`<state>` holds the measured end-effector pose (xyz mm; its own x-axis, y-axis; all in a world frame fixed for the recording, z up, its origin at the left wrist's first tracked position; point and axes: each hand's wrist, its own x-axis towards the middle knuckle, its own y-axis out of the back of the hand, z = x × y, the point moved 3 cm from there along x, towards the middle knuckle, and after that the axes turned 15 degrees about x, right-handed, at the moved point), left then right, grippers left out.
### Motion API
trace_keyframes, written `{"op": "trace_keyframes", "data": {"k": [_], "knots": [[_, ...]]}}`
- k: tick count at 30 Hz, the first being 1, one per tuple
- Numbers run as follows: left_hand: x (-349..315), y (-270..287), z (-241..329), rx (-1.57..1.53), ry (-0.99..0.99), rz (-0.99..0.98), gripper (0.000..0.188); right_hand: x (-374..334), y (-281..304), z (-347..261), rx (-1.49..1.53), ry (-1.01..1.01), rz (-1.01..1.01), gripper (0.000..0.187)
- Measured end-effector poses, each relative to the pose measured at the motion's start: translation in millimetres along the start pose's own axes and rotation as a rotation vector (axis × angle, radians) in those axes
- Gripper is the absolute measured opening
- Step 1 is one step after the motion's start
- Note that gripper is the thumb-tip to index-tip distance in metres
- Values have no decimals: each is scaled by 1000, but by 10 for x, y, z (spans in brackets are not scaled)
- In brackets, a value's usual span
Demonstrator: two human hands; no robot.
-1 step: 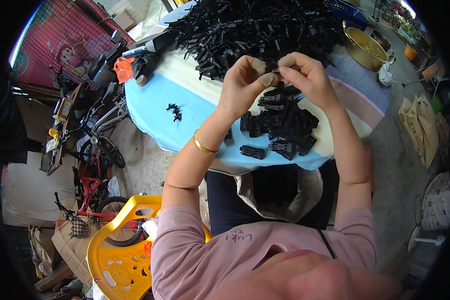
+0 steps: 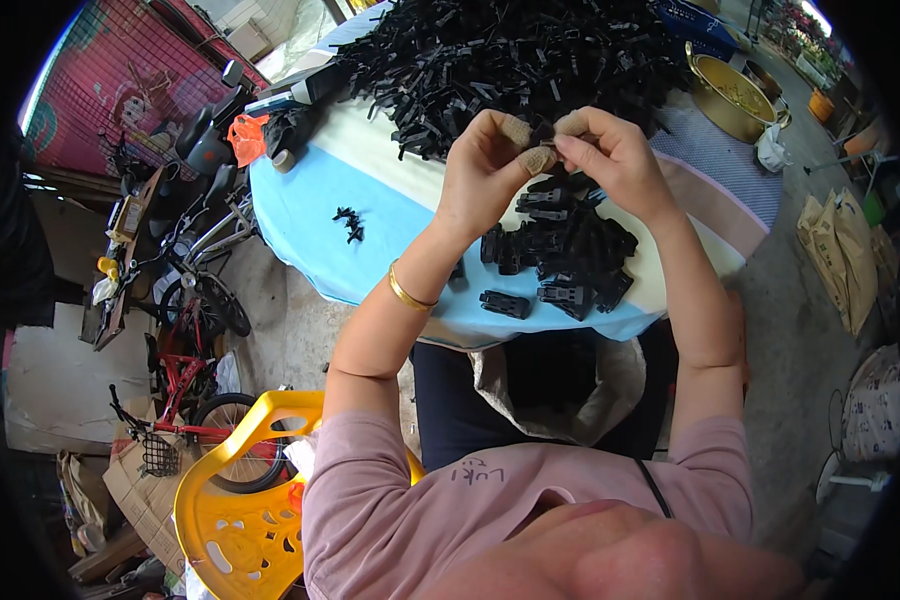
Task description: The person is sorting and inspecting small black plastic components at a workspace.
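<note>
My left hand (image 2: pixel 485 170) and my right hand (image 2: pixel 615 160) meet above a round table (image 2: pixel 310 220) covered in a blue and cream cloth. Both pinch a small black plastic part (image 2: pixel 543 133) between fingertips wrapped in beige tape. A gold bangle (image 2: pixel 407 290) sits on my left wrist. Under my hands, near the table's front edge, lies a small heap of black plastic clips (image 2: pixel 565 255), with one clip (image 2: pixel 505 303) apart from it. A large pile of loose black plastic parts (image 2: pixel 510 60) covers the far side. A few small black pieces (image 2: pixel 350 222) lie alone at the left.
A yellow plastic chair (image 2: pixel 235 500) stands at the lower left, with bicycles (image 2: pixel 185 300) beyond it. A brass pot (image 2: pixel 730 95) sits at the table's far right. Brown paper bags (image 2: pixel 840 255) stand on the ground at right. An open sack (image 2: pixel 560 390) hangs below the table's front edge, over my lap.
</note>
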<state>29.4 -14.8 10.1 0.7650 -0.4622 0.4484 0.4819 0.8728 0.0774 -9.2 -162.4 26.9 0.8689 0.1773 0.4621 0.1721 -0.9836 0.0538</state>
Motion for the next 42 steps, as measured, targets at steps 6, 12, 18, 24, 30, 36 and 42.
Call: {"op": "trace_keyframes", "data": {"k": [6,12,18,24,30,36,42], "knots": [[-33,-38,85,45,-50,67,32,2,-47,-15,-32,28,28,12],[-78,-40,42,179,-165,162,25,-1,-52,-24,-44,-31,48,11],[-61,-63,44,453,-287,181,23,29,39,34,-58,-78,-21,11],[-48,-81,17,178,-82,-14,38,-8,624,-29,-213,-139,18,20],[-90,-266,145,520,-422,-564,41,7,837,390,-1036,-322,11,36],[-37,-134,2,298,-103,-229,60,108,702,277,-768,-291,167,28],[14,-124,-13,530,-228,-26,81,107,269,214,22,-130,119,22]]}}
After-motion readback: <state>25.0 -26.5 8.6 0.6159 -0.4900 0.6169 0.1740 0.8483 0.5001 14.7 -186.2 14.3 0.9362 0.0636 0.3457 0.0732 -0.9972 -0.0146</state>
